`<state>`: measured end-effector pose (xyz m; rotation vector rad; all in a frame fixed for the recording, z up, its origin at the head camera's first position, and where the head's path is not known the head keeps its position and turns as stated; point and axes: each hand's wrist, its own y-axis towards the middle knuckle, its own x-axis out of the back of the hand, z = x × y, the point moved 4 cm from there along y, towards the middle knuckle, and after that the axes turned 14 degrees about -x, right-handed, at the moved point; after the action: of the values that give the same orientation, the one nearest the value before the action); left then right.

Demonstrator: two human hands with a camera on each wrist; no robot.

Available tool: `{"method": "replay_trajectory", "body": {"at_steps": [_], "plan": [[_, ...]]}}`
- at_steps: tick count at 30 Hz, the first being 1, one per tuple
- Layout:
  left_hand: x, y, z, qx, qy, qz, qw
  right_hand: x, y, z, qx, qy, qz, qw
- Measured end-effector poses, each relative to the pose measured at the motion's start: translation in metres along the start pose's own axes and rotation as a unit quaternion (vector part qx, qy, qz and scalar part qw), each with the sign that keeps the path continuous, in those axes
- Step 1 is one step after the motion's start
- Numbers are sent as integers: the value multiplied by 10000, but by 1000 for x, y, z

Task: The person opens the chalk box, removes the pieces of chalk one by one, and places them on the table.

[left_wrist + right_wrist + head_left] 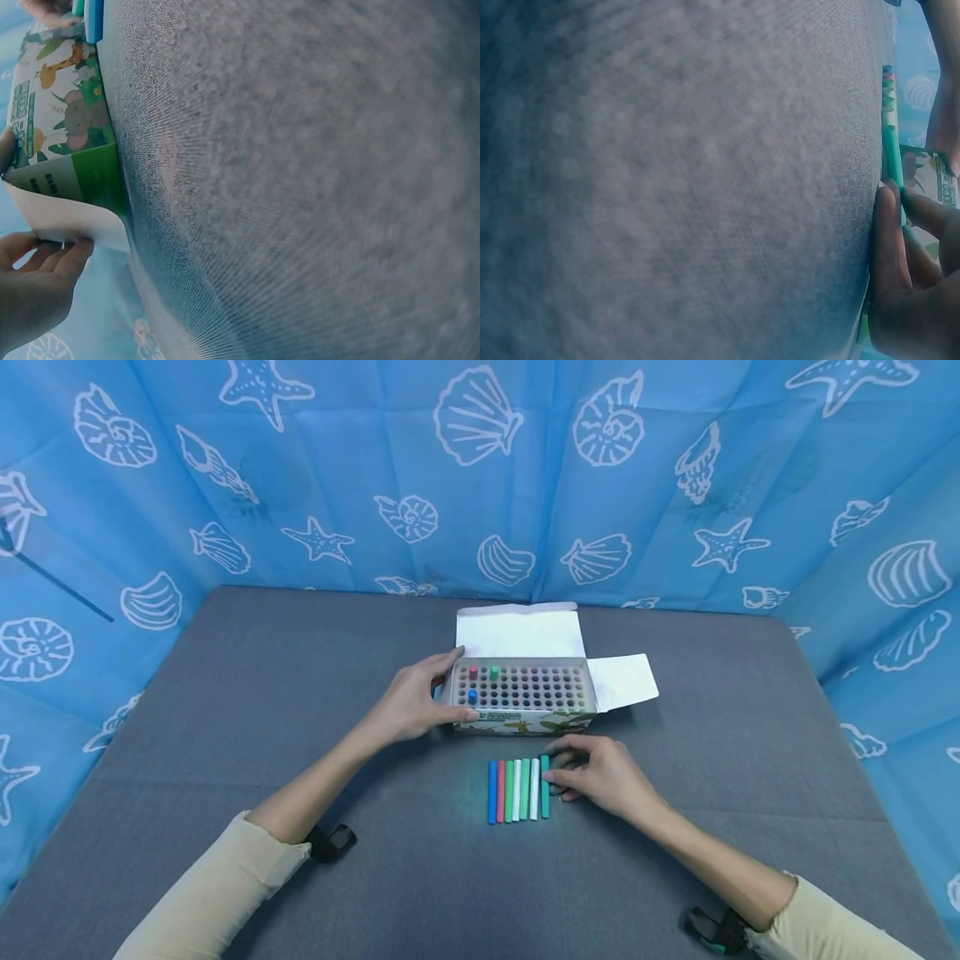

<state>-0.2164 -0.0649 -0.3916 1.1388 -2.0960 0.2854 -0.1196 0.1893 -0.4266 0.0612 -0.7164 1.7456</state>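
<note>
An open chalk box (525, 720) with a grid of holes stands mid-table; a red, a green and a blue stick (472, 696) stand in its left holes. My left hand (415, 700) grips the box's left end, thumb along the front and fingers over the top edge. In the left wrist view the printed box (60, 112) and my left hand (30, 292) at its white flap show. Several chalk sticks (510, 790) lie side by side in front of the box. My right hand (597, 774) pinches the teal stick (544, 793) at the row's right end; its fingers (889, 247) touch that teal stick (891, 142).
The grey table cloth (225, 710) stretches wide on both sides and in front. A blue shell-print curtain (480, 477) closes off the back and both sides. The box's white lid (517, 631) lies open to the rear, and a side flap (622, 681) sticks out to the right.
</note>
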Motion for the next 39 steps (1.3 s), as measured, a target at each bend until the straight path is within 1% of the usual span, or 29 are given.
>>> {"method": "replay_trajectory", "body": {"at_steps": [8,15,20,22,26,28,30,34,39], "plan": [[0,-1,0,3,74,-13,10000,0,-1,-1,-39,-307,-189,9993],[0,0,-1,5,75,1,10000,2,-1,1,76,-323,-162,9993],[0,0,-1,-20,82,-13,10000,7,-1,4,317,-377,-69,9988],[0,0,-1,-18,83,-8,10000,9,-1,6,440,-477,-28,9979],[0,-1,0,5,88,5,10000,14,-1,14,641,-514,268,9963],[0,-1,0,10,86,-2,10000,18,-2,21,764,-429,447,9952],[1,-1,0,-3,95,-8,10000,21,-2,27,919,-378,534,9936],[0,-1,0,-39,125,22,9999,29,-3,39,1168,-425,494,9910],[1,-1,-1,-51,92,31,9999,35,0,55,1404,-400,274,9889]]}}
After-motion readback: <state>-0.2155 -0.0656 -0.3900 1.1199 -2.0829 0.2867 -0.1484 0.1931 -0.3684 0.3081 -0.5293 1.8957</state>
